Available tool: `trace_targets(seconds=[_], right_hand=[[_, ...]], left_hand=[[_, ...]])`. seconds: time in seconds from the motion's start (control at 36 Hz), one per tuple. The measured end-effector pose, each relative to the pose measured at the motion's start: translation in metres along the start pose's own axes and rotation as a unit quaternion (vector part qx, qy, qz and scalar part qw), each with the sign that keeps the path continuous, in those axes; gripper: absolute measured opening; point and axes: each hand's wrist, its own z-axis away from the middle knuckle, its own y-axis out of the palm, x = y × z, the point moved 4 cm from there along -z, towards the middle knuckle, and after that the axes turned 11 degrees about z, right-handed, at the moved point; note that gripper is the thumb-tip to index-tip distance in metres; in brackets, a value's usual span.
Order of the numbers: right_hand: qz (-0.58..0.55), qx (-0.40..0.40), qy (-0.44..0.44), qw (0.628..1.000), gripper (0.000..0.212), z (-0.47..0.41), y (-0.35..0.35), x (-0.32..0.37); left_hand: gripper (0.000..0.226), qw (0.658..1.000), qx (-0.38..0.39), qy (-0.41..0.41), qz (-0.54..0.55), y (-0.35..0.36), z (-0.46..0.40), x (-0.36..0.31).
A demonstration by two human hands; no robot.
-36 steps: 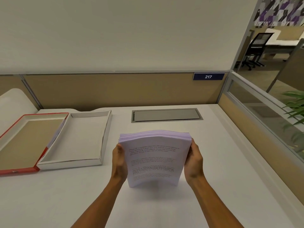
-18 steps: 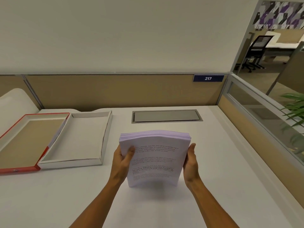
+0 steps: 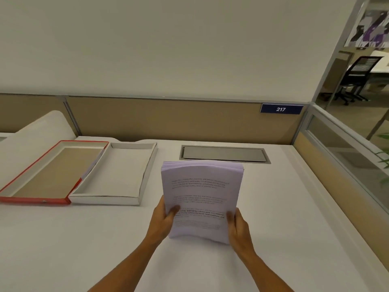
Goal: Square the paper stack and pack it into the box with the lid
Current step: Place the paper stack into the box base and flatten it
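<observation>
Head view: the paper stack stands on edge on the white table, tilted slightly back, with its printed front sheet facing the camera. The lower edge rests on or just above the table surface; contact cannot be confirmed. The sheets bow slightly, and the top edges are fanned unevenly.

The left hand holds the lower left side of the paper stack. Its thumb lies across the front sheet, and the remaining fingers are hidden behind the sheets. The right hand holds the lower right side of the paper stack, with the thumb on the front sheet near the edge and the other fingers out of sight behind. Both hands are closed around the paper stack.

The box, a shallow white tray with nothing inside, lies flat on the table to the left of the paper stack, near it but not touching. The lid, red-edged with a brown inner face, lies open side up on the far left side of the box, its long edge touching the box.

A grey metal hatch is set flush in the table just behind the paper stack. A blue plate marked 217 is fixed to the tan partition behind and to the right of the paper stack
</observation>
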Motion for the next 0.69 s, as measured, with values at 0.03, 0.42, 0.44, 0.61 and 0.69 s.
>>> trace_targets(seconds=[0.03, 0.42, 0.44, 0.61, 0.69], right_hand=[[0.007, -0.002, -0.001, 1.0, 0.035, -0.002, -0.002, 0.001], [0.067, 0.109, 0.005, 0.992, 0.045, -0.047, 0.016, 0.054], [0.071, 0.121, 0.011, 0.99, 0.045, -0.05, 0.021, 0.059], [0.075, 0.164, 0.038, 0.983, 0.05, -0.067, 0.059, 0.091], [0.071, 0.168, 0.05, 0.982, 0.051, -0.077, 0.082, 0.107]], left_hand=[[0.036, 1.0, -0.003, 0.0, 0.003, 0.0, 0.0, -0.001], [0.026, 0.986, -0.126, -0.093, -0.059, -0.046, -0.01, -0.029], [0.025, 0.984, -0.131, -0.099, -0.065, -0.053, -0.011, -0.031], [0.024, 0.977, -0.149, -0.14, -0.061, -0.099, -0.028, -0.045], [0.025, 0.974, -0.143, -0.164, -0.054, -0.128, -0.044, -0.051]])
